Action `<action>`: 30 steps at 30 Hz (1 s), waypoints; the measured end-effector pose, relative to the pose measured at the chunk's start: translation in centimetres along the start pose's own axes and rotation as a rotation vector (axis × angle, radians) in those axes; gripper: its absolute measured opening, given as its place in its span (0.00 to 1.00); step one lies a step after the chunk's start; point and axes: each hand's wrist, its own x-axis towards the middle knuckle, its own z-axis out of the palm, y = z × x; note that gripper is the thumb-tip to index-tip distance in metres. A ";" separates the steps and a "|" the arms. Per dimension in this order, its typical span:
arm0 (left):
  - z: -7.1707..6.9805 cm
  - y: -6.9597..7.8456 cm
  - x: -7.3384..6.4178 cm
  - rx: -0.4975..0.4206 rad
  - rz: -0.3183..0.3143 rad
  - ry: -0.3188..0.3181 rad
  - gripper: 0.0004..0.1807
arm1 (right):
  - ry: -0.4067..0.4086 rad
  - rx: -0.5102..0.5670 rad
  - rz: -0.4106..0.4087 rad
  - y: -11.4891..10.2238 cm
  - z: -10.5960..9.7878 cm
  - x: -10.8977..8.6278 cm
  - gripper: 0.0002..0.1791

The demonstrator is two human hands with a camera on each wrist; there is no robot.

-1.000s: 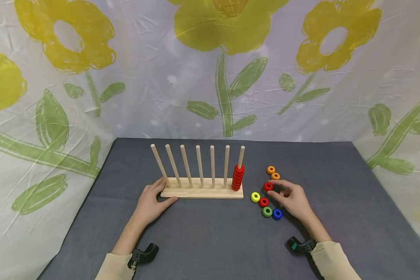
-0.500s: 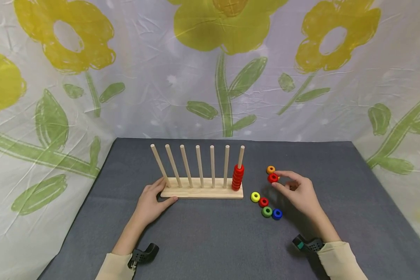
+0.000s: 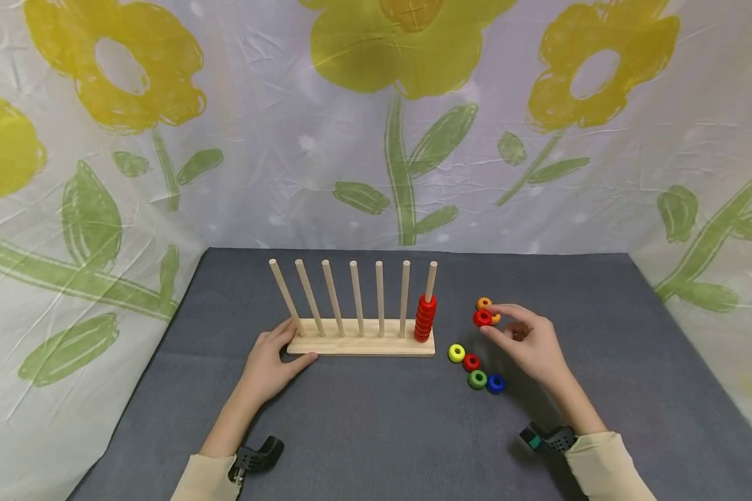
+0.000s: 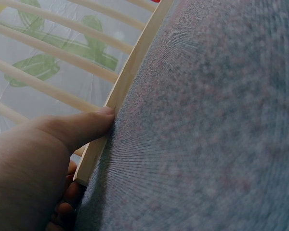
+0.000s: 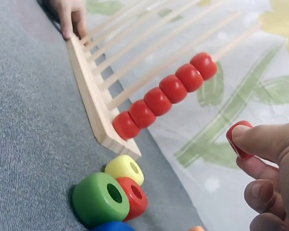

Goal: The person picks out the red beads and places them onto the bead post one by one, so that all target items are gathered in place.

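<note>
A wooden peg rack (image 3: 360,346) with several upright pegs stands mid-table; red beads (image 3: 424,320) are stacked on its rightmost peg. At the rack's left end my left hand (image 3: 271,363) grips the base, thumb on the front edge and fingers behind it, as the left wrist view shows. To the right of the rack, my right hand (image 3: 531,344) pinches a single red bead (image 5: 238,139) between thumb and fingers, raised above the table. Below it on the cloth lie a yellow bead (image 3: 456,353), another red bead (image 3: 471,362), a green bead (image 3: 478,379) and a blue bead (image 3: 496,383).
Two orange beads (image 3: 484,304) lie just behind the held bead, one partly hidden by it. A dark grey cloth (image 3: 376,431) covers the table. Behind and beside it hangs a pale curtain (image 3: 263,174) with yellow flowers.
My right hand has lifted the red bead off the cloth, moving up and slightly right, then a little back left. The left hand and rack stay put.
</note>
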 end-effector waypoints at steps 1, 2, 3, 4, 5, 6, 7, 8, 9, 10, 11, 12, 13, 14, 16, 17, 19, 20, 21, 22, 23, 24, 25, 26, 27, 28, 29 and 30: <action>0.0 0.0 0.0 -0.001 0.000 0.000 0.45 | 0.000 0.005 -0.006 0.0 0.0 0.0 0.20; -0.1 0.0 -0.1 -0.002 0.000 -0.002 0.45 | 0.000 0.011 -0.007 -0.1 0.1 0.1 0.20; -0.1 0.0 -0.1 -0.001 -0.001 -0.004 0.45 | 0.001 0.016 -0.009 -0.2 0.1 0.2 0.20; -0.1 -0.1 -0.1 0.000 -0.003 -0.006 0.45 | 0.002 0.023 -0.007 -0.3 0.2 0.3 0.20; -0.1 -0.1 -0.1 0.000 -0.005 -0.007 0.45 | 0.005 0.024 -0.004 -0.5 0.2 0.4 0.20; -0.1 -0.1 -0.2 0.000 -0.007 -0.008 0.45 | 0.006 0.026 -0.005 -0.7 0.3 0.5 0.20; -0.1 -0.2 -0.2 0.000 -0.008 -0.010 0.45 | 0.009 0.030 -0.004 -0.9 0.4 0.6 0.20; -0.1 -0.2 -0.2 0.000 -0.010 -0.011 0.45 | 0.011 0.034 -0.003 -1.1 0.5 0.8 0.20; -0.1 -0.2 -0.2 0.000 -0.010 -0.010 0.45 | 0.012 0.037 -0.012 -1.2 0.5 1.0 0.20; 0.0 -0.2 -0.2 -0.001 -0.010 -0.009 0.45 | 0.014 0.043 -0.017 -1.3 0.6 1.1 0.20; 0.0 -0.2 -0.2 -0.001 -0.008 -0.008 0.45 | 0.015 0.048 -0.027 -1.4 0.7 1.3 0.20; 0.0 -0.3 -0.2 -0.001 -0.007 -0.007 0.45 | 0.016 0.056 -0.035 -1.6 0.8 1.5 0.20; 0.0 -0.3 -0.2 -0.001 -0.006 -0.006 0.45 | 0.016 0.065 -0.046 -1.7 0.9 1.6 0.20; 0.0 -0.3 -0.2 0.000 -0.004 -0.005 0.45 | 0.017 0.072 -0.057 -1.9 1.0 1.8 0.20; 0.0 -0.2 -0.2 0.002 -0.002 -0.003 0.45 | 0.022 0.084 -0.068 -2.3 1.3 2.1 0.20; 0.0 -0.2 -0.2 0.003 -0.001 -0.003 0.45 | 0.026 0.088 -0.071 -2.7 1.4 2.3 0.20; 0.0 -0.2 -0.2 0.004 0.000 -0.002 0.45 | 0.034 0.097 -0.081 -3.8 1.5 2.5 0.20; 0.0 -0.2 -0.2 0.004 -0.001 -0.002 0.45 | 0.038 0.098 -0.083 -4.5 1.5 2.6 0.20; 0.0 -0.2 -0.1 0.005 0.000 -0.003 0.45 | 0.042 0.101 -0.085 -5.2 1.5 2.7 0.20; 0.0 -0.2 -0.1 0.005 0.000 -0.003 0.45 | 0.044 0.105 -0.088 -5.8 1.5 2.8 0.19; 0.0 -0.2 -0.1 0.006 0.000 -0.004 0.45 | 0.046 0.105 -0.090 -6.5 1.4 2.9 0.19; 0.0 -0.2 -0.1 0.005 0.000 -0.004 0.45 | 0.048 0.105 -0.092 -7.1 1.4 3.0 0.18; 0.1 -0.2 -0.1 0.004 0.000 -0.004 0.45 | 0.050 0.103 -0.095 -7.7 1.4 3.0 0.18; 0.1 -0.2 -0.1 0.006 0.000 -0.003 0.45 | 0.052 0.098 -0.094 -7.9 1.4 3.2 0.18; 0.1 -0.2 0.0 0.005 0.001 -0.003 0.45 | 0.055 0.098 -0.093 -8.2 1.4 3.3 0.18; 0.0 -0.2 0.0 0.005 0.001 -0.002 0.45 | 0.057 0.098 -0.093 -8.4 1.4 3.4 0.19; 0.0 -0.2 0.0 0.006 0.001 0.000 0.45 | 0.060 0.102 -0.093 -8.6 1.5 3.5 0.19; 0.0 -0.2 0.0 0.006 0.001 0.002 0.45 | 0.063 0.108 -0.094 -8.8 1.5 3.6 0.19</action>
